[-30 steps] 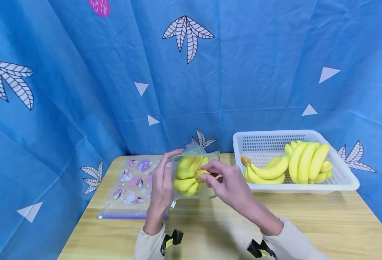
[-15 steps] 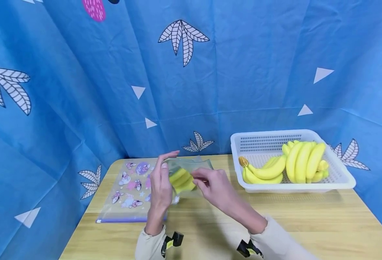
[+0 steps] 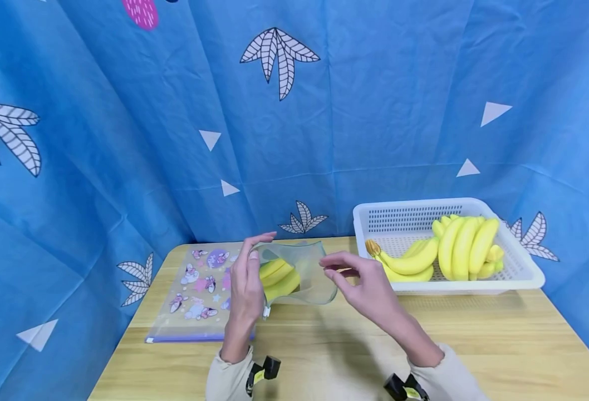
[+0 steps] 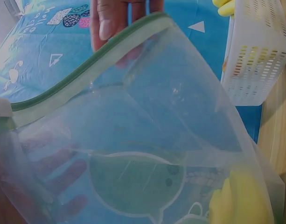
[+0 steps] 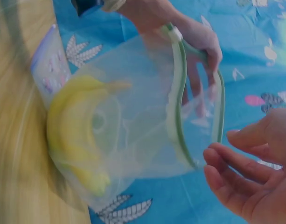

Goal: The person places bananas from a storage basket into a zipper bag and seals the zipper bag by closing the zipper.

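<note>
A clear zip bag (image 3: 309, 267) with a green zip edge and white slider stands with its mouth spread. In the right wrist view a banana bunch (image 5: 80, 128) lies at its bottom. My left hand (image 3: 248, 284) holds the bag's left side at the rim; in the left wrist view its fingers (image 4: 68, 172) show through the plastic. My right hand (image 3: 357, 278) is beside the bag's right corner, fingers loosely bent and holding nothing. In the right wrist view its fingertips (image 5: 212, 156) are close to the zip edge; whether they touch it I cannot tell.
A white perforated basket (image 3: 475, 287) with several banana bunches (image 3: 467, 248) stands at the right rear. To the left, a flat printed zip bag (image 3: 199, 289) with a purple zip lies on the wooden table (image 3: 304, 356). A blue patterned curtain (image 3: 399, 100) hangs behind.
The bunch's stem end, pinched by my right hand a second ago, is released and the bunch sits lower in the bag. My right hand has drawn back rightward and the mouth is wider.
</note>
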{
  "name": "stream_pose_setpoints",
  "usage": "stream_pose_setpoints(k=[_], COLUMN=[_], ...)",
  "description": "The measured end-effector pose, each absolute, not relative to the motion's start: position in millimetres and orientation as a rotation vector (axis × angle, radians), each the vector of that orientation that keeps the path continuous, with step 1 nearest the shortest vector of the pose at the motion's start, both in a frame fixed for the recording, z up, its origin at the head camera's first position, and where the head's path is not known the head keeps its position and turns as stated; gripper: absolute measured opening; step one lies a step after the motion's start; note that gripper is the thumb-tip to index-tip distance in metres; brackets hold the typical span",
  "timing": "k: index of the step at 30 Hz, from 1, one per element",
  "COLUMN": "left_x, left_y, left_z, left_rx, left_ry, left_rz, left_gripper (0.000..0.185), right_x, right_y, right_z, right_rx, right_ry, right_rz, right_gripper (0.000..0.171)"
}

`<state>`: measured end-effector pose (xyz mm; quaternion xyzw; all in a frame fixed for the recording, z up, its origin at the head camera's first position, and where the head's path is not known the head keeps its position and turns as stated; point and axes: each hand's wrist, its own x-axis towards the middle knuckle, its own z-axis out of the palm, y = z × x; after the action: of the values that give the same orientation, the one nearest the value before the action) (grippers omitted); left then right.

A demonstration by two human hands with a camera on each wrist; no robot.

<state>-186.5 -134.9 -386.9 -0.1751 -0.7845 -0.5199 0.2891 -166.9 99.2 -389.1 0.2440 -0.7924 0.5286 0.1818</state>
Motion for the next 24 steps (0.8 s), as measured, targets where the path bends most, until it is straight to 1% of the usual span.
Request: stream_pose_setpoints(k=[5,12,24], left_x=[-185,-185,-188], left_y=[-137,-139,-139], left_z=[-388,-387,-384], left_rx=[-0.452,-0.471,-0.499], left_ry=[-2.112,-2.112,-2.134], left_rz=[-1.375,-1.377,-1.379], left_gripper=[0.042,0.042,0.04], right_x=[-173,-185,-219], right_y=[111,130,164], right_z=[-396,-395,-397], right_rx=[0.63,0.593,0.563], right_ry=[-2.194,-2.187,-2.321], right_rz=[1.506,1.43,1.216], right_gripper=[0.021,0.023,0.025])
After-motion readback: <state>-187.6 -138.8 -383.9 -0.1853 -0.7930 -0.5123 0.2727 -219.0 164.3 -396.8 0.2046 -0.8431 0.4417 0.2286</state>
